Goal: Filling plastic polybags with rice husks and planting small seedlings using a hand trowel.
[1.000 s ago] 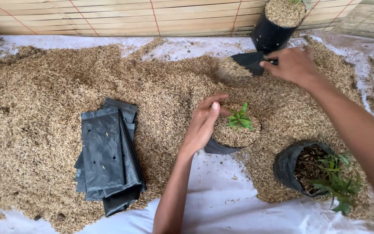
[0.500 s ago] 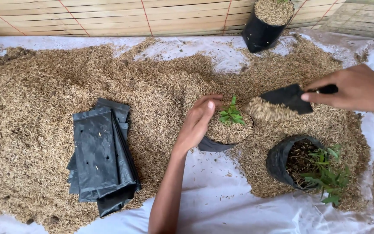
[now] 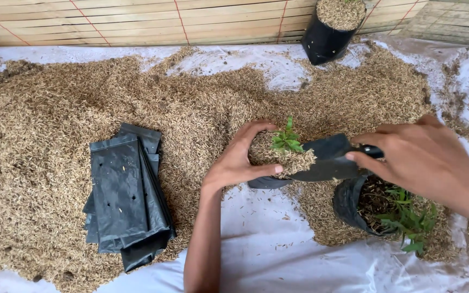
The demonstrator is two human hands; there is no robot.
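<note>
White plastic sheeting covers the ground, with a wide spread of brown rice husks heaped over it and a wall of pale bamboo slats behind. Near the middle of the husks stands a small black grow bag filled with husk, a green seedling upright in its top. The left hand curls around the near side of this bag, fingers and thumb bent in a half-open cup against its rim and filling. The right hand is closed on the handle of a black scoop, whose husk-laden blade lies just right of the seedling, touching the bag's top. Just right of the bag and nearer the person, 1 more black bag leans with dark soil and a leafy green plant spilling out. Well left of the bag lies a flat stack of empty black bags. Beyond it, against the wall, stands another husk-filled black bag.
</note>
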